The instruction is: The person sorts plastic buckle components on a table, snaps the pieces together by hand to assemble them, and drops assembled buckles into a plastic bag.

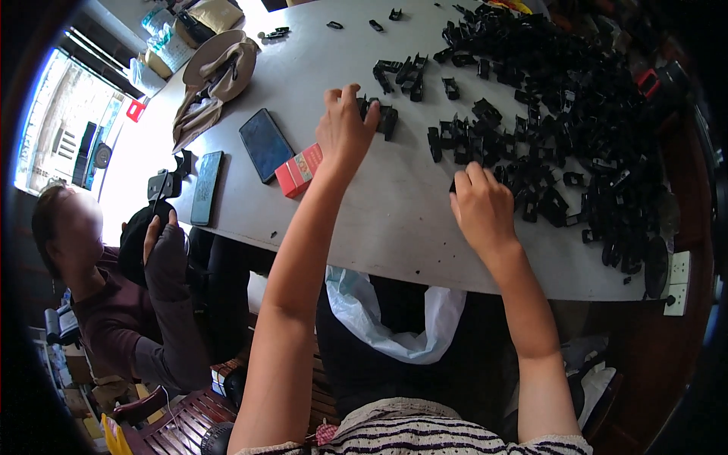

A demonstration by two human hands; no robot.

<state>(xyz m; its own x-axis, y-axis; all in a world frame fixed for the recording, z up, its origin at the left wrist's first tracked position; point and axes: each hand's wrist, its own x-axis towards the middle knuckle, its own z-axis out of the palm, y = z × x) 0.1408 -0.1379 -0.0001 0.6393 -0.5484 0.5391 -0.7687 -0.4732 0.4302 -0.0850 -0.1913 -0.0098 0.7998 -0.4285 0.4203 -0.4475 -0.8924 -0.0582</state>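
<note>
Small black plastic clip-like parts lie in a big heap (546,98) over the right of the table. My left hand (345,129) reaches to the middle of the table, its thumb and fingers closed around a black plastic part by a small cluster (387,120). The hand partly hides what it grips. Nearer to me, my right hand (484,208) is at the heap's left edge with fingers bent downward. A bit of a black plastic part (453,186) shows beside its fingertips; the rest is hidden under the hand.
Left of my left forearm lie a red box (299,171), a dark phone (265,144) and another phone (206,188). A beige cap (220,68) rests farther back. A seated person (144,288) holds a black object at the left. A white plastic bag (402,334) hangs at the table's front edge.
</note>
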